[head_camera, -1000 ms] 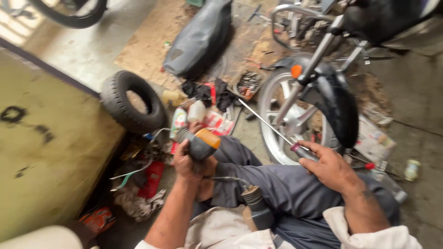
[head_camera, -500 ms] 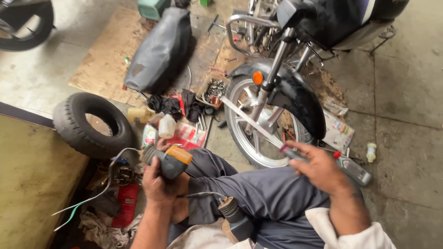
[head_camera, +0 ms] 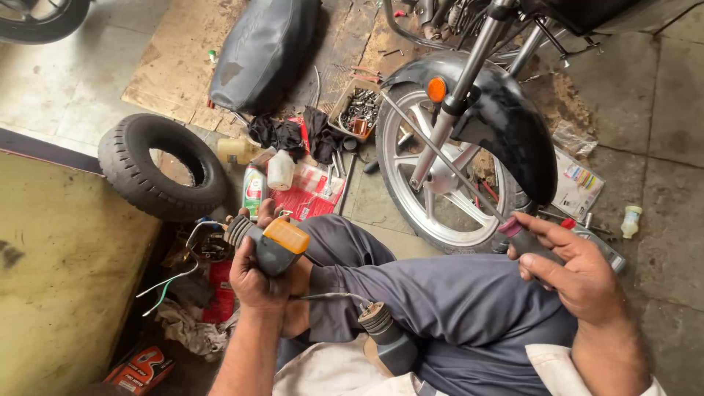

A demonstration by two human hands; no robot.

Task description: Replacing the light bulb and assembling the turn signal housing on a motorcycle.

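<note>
Hands grip tight: left hand (head_camera: 257, 282) around turn-signal lamp (head_camera: 275, 246), right hand (head_camera: 576, 275) around screwdriver (head_camera: 440, 158).

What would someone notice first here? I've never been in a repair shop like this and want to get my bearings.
Probably the motorcycle front wheel with its black mudguard, upper right of centre. Next, the left hand gripping an orange-lensed turn signal over the person's grey-trousered lap, and the right hand holding a long screwdriver whose shaft reaches up toward the wheel. A loose tyre lies on the floor at left.
</note>
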